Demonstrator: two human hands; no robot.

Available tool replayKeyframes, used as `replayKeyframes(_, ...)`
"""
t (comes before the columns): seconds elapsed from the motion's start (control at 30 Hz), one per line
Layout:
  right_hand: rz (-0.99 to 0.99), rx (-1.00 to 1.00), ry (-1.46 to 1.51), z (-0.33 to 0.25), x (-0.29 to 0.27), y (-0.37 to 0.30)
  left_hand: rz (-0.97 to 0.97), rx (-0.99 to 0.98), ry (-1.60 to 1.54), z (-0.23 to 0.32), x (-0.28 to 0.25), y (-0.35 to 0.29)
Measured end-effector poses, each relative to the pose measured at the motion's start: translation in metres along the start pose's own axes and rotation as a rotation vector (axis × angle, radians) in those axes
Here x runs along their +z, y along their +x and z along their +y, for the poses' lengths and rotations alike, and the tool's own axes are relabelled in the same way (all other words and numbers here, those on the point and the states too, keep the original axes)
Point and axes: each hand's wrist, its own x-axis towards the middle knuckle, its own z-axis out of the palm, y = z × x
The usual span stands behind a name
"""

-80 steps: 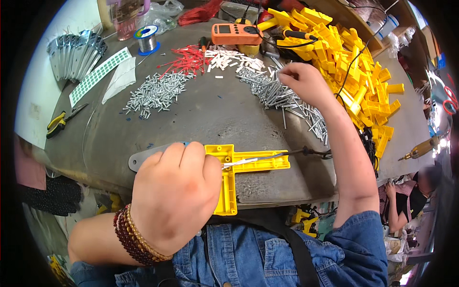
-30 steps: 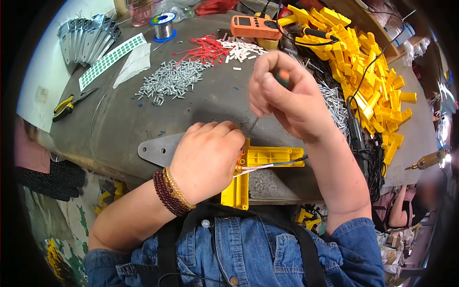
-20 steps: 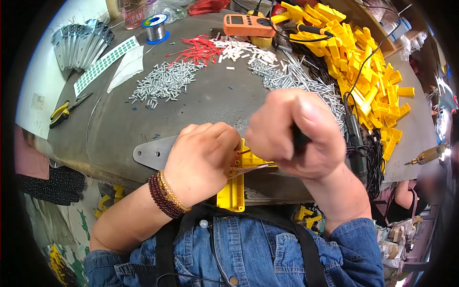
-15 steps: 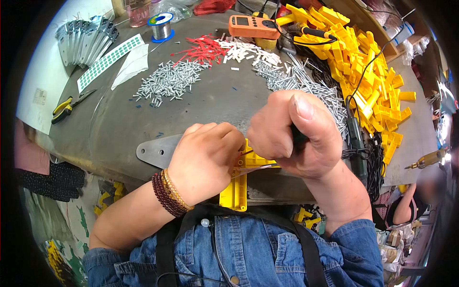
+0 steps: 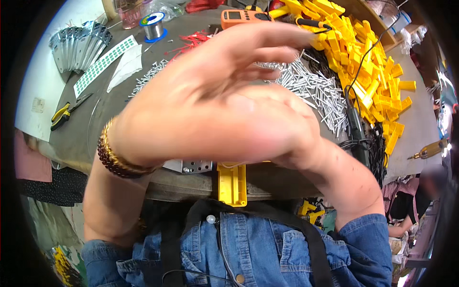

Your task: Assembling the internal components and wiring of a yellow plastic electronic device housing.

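My left hand (image 5: pixel 201 100), with bead bracelets at the wrist, is raised across the middle of the bench, somewhat blurred. Its fingers reach to the right, apart and holding nothing. Behind and partly under it is my right hand (image 5: pixel 299 112); its fingers are hidden, so whatever it may hold does not show. Below both hands a yellow plastic part (image 5: pixel 233 186) sticks out over the bench's near edge, its upper end covered. A metal plate with holes (image 5: pixel 196 166) lies just left of it, mostly hidden by my left hand.
Loose screws (image 5: pixel 313 91) and a heap of yellow plastic parts (image 5: pixel 368 81) lie at the right. An orange meter (image 5: pixel 244 18) and a solder spool (image 5: pixel 153 28) stand at the back. Cutting pliers (image 5: pixel 67 112) lie at the left. A co-worker (image 5: pixel 411 205) is at far right.
My left hand has left the yellow part, swung up and right across my right hand, and opened. The dark-handled tool in my right hand is now out of sight.
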Motion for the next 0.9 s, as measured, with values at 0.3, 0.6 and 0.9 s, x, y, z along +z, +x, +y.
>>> replayKeyframes(0.3, 0.296, 0.053, 0.487, -0.009, -0.018, -0.013, 0.137, -0.207, 0.255, -0.027, 0.001, 0.033)
replayKeyframes(0.6, 0.255, 0.241, -1.269, -0.048, -0.066, -0.178, -0.068, 0.061, 1.262, -0.033, 0.023, -0.038)
replayKeyframes(0.9, 0.501, -0.057, -1.262, -0.033, -0.027, -0.168, -0.264, 0.014, 1.364, -0.028, 0.04, -0.052)
